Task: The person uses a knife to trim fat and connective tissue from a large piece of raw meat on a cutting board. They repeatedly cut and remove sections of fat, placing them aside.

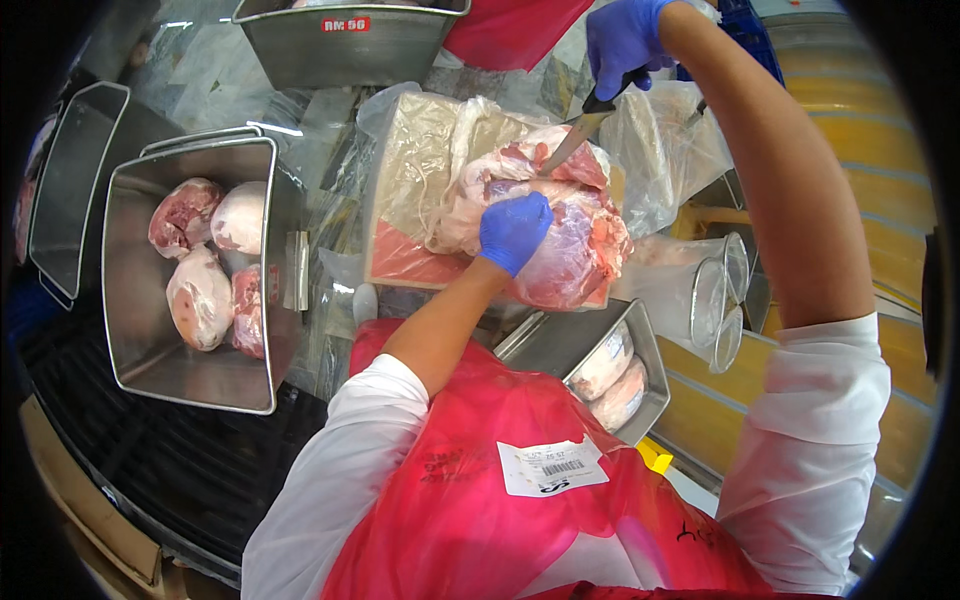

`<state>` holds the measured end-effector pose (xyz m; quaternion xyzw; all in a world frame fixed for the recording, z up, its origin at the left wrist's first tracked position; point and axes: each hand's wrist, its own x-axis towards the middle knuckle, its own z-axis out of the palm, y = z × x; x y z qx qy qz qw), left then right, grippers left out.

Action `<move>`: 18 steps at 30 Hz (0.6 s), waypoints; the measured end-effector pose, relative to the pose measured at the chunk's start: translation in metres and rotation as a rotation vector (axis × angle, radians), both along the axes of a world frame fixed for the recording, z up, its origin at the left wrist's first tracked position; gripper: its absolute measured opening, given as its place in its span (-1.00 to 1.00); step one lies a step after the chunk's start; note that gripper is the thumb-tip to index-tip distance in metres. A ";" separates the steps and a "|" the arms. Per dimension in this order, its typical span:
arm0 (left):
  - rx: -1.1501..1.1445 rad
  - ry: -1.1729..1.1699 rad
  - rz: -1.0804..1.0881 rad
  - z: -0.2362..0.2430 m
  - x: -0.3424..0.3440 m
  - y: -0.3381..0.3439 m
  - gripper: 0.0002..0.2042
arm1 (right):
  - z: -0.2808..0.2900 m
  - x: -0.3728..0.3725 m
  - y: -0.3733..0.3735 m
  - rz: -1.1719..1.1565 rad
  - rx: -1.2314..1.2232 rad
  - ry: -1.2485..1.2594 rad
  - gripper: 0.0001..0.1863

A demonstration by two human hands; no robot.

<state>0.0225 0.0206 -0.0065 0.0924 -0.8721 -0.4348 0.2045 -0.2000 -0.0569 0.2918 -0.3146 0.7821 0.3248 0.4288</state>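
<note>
A large cut of raw meat (565, 245), pink with pale fat, lies on a plastic-covered cutting board (400, 155) in front of me. My left hand (514, 232), in a blue glove, is closed on the meat's upper surface near its middle. Above the far right of the board, my right hand (622, 48), also gloved in blue, grips the black handle of a knife (578, 138). The blade slants down and to the left, and its tip meets the far part of the meat. Pale fat and membrane hang toward the board's left side.
To the left stands a steel bin (120, 300) holding several meat pieces; another bin (345, 55) is at the far edge. A smaller steel bin (655, 385) with packed meat sits close at my right. Clear plastic containers (680, 300) lie right of the board.
</note>
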 end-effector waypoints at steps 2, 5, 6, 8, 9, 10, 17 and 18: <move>0.018 -0.059 0.002 -0.004 0.000 0.004 -0.73 | 0.005 0.019 0.011 0.034 -0.112 0.083 -0.60; 0.018 -0.141 0.004 -0.009 -0.001 0.003 -0.69 | 0.023 0.059 0.047 0.150 -0.266 0.194 -0.68; 0.012 -0.153 -0.016 -0.009 -0.002 0.002 -0.66 | 0.023 0.065 0.081 0.212 -0.378 0.222 -0.75; -0.011 -0.204 -0.067 0.002 -0.002 -0.002 -0.61 | 0.030 0.099 0.144 0.111 -0.518 0.298 -0.74; -0.027 -0.242 -0.104 0.019 -0.001 -0.005 -0.57 | 0.034 0.119 0.178 0.021 -0.593 0.349 -0.72; -0.042 -0.282 -0.144 0.031 -0.001 -0.005 -0.54 | 0.039 0.139 0.210 -0.072 -0.664 0.400 -0.70; -0.187 -0.314 -0.214 0.023 -0.028 -0.004 -0.54 | 0.013 0.237 0.348 -0.636 -0.993 0.574 -0.69; 0.144 -0.431 -0.214 0.018 -0.036 -0.007 -0.57 | -0.002 0.243 0.354 -0.632 -1.028 0.597 -0.69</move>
